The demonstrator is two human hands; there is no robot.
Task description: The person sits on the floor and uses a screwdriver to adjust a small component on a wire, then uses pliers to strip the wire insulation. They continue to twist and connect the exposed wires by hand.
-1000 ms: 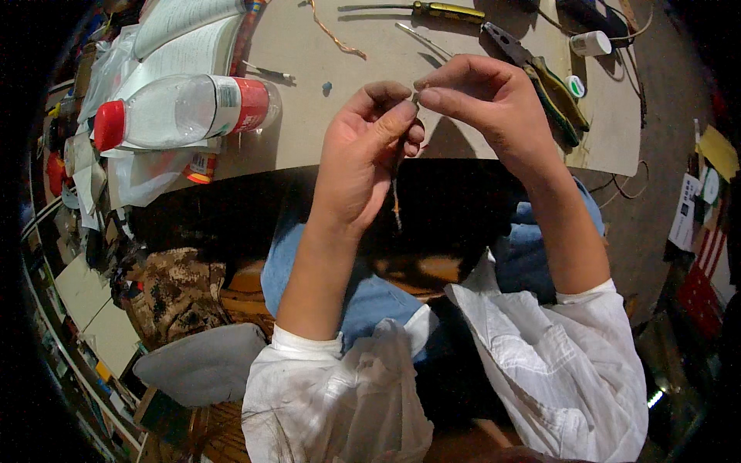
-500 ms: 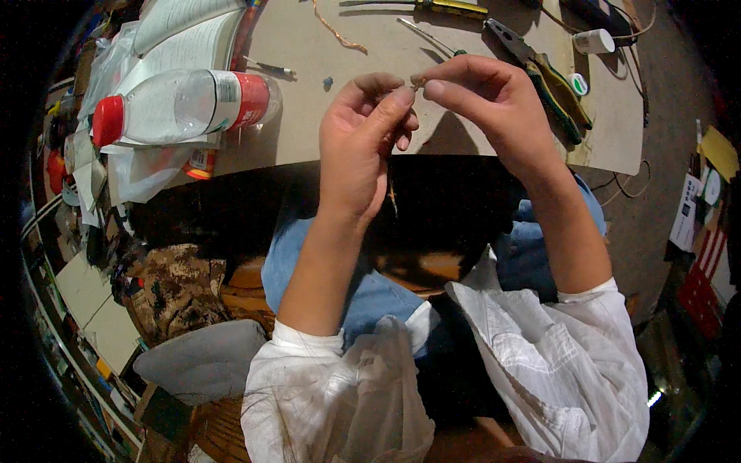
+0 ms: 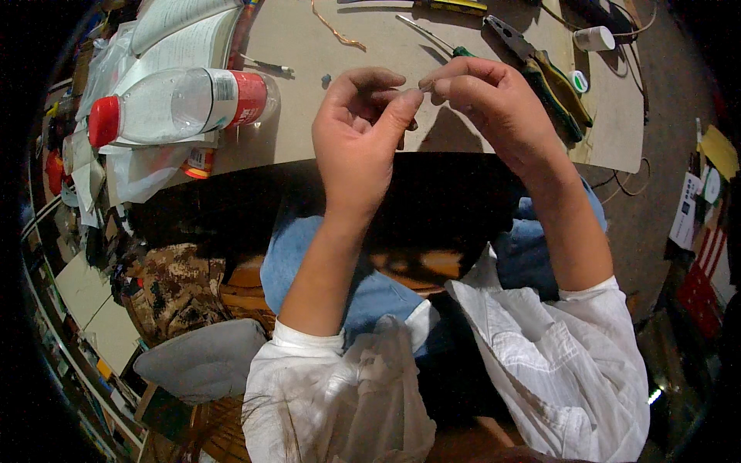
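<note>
While the right hand [image 3: 502, 108] pinches a tiny piece [image 3: 424, 89], kind unclear, above the table [image 3: 297, 127] toward its near edge, left hand [image 3: 351, 139] alongside: thumb tip close by, index curled apart; pliers [image 3: 531, 60] toward right edge.

A pale tabletop [image 3: 610, 123] carries a pair of combination pliers [image 3: 527, 52] with yellow-and-green grips. Just right of the pliers lie a round green-and-white lid [image 3: 579, 82] and a small white cylinder [image 3: 594, 39]. Near their left side are a green-handled screwdriver [image 3: 461, 52] and, beyond it, a yellow-handled screwdriver [image 3: 455, 5]. Well left of the pliers come a copper strand [image 3: 335, 32], a blue-grey scrap [image 3: 326, 80], a short black-and-white wire [image 3: 272, 67], a red-capped plastic bottle [image 3: 193, 100] and an open book [image 3: 193, 50].
</note>
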